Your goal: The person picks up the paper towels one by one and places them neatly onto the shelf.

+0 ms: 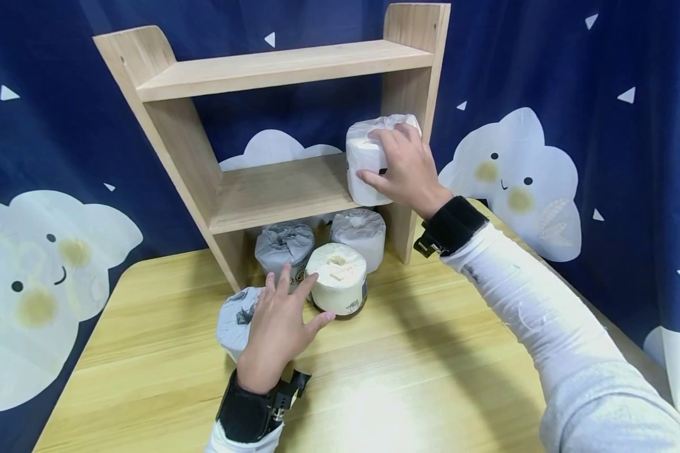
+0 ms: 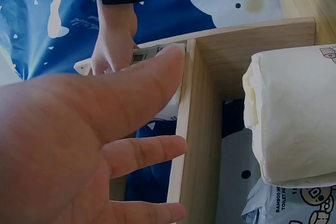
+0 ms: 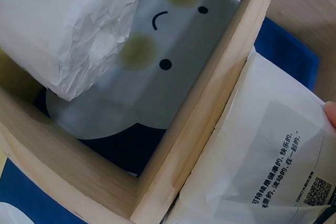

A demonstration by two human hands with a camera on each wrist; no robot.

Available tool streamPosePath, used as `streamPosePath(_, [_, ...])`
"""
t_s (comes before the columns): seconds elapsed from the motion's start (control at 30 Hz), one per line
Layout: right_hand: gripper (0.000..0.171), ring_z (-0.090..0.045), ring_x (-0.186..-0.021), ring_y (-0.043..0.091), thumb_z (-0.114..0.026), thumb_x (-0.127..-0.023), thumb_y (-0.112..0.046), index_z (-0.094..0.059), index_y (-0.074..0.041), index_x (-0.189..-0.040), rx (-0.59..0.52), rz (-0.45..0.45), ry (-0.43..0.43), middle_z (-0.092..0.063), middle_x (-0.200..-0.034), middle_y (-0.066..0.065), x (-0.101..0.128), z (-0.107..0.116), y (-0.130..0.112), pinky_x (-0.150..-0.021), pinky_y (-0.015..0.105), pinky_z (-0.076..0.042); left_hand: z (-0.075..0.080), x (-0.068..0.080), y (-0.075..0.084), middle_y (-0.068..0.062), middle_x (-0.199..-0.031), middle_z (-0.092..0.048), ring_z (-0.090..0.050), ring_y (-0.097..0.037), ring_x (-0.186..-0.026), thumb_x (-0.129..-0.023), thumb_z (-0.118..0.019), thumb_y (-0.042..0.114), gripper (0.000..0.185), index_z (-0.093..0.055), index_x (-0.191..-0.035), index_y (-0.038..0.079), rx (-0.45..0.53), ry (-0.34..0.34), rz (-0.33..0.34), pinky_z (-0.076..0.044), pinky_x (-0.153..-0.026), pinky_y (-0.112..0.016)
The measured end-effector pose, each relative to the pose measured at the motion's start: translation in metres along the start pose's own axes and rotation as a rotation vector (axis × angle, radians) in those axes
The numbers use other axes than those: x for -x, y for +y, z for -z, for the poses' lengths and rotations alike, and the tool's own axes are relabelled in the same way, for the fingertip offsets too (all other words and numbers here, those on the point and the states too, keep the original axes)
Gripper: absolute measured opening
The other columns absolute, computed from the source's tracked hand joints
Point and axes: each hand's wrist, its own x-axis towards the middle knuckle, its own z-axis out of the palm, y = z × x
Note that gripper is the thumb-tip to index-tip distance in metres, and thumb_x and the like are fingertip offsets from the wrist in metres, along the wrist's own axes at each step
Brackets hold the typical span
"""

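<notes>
My right hand (image 1: 408, 167) grips a white paper-wrapped toilet roll (image 1: 365, 179) at the right end of the middle shelf (image 1: 283, 189). In the right wrist view, that toilet roll (image 3: 273, 150) shows printed text and lies against the shelf board; only a fingertip (image 3: 330, 113) of the hand appears. Fingers spread, my left hand (image 1: 274, 336) hovers by a cream toilet roll (image 1: 337, 283) on the table and holds nothing. It partly covers a blue-grey toilet roll (image 1: 232, 330). Behind stand a grey toilet roll (image 1: 283, 245) and another white toilet roll (image 1: 365, 242).
The wooden rack (image 1: 172, 163) stands at the back of the yellow wood-grain table (image 1: 164, 352), with a top shelf (image 1: 294, 66) above. A dark blue curtain (image 1: 544, 75) printed with smiling clouds hangs behind and to the sides.
</notes>
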Motion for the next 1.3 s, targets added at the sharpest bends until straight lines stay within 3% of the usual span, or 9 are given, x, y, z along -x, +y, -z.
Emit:
streamPosePath(0.43, [0.058,-0.043,-0.123,0.043,-0.071,-0.086,-0.042,-0.054,-0.001,-0.123,0.087,0.005,-0.013,-0.059,-0.122,0.020,-0.003,-0.009,0.000,-0.085,0.062,-0.045,-0.003,0.001,0.001,-0.029,-0.153,-0.022,-0.018,-0.054,-0.138,-0.083,-0.072,0.050,0.072,-0.050,-0.143,0.017,0.008,-0.027,0.007,-0.019,-0.109,-0.062])
streamPosePath(0.77, [0.060,-0.046,-0.121,0.042,-0.064,-0.087,-0.051,-0.054,-0.003,-0.123,0.177,0.021,0.004,-0.059,-0.123,0.017,-0.007,-0.017,0.003,-0.072,0.059,-0.049,-0.007,-0.001,0.001,-0.029,-0.152,-0.025,-0.019,-0.053,-0.138,-0.084,-0.072,0.049,0.072,-0.049,-0.144,0.016,-0.010,-0.023,0.001,-0.020,-0.110,-0.061])
streamPosePath(1.3, [0.062,-0.043,-0.125,0.042,-0.062,-0.088,-0.052,-0.054,-0.002,-0.125,0.236,0.000,-0.014,-0.057,-0.126,0.019,-0.017,-0.023,0.007,-0.078,0.060,-0.050,-0.009,-0.003,0.002,-0.030,-0.151,-0.027,-0.020,-0.054,-0.137,-0.084,-0.072,0.048,0.071,-0.050,-0.142,0.015,-0.006,-0.020,-0.014,-0.021,-0.109,-0.061])
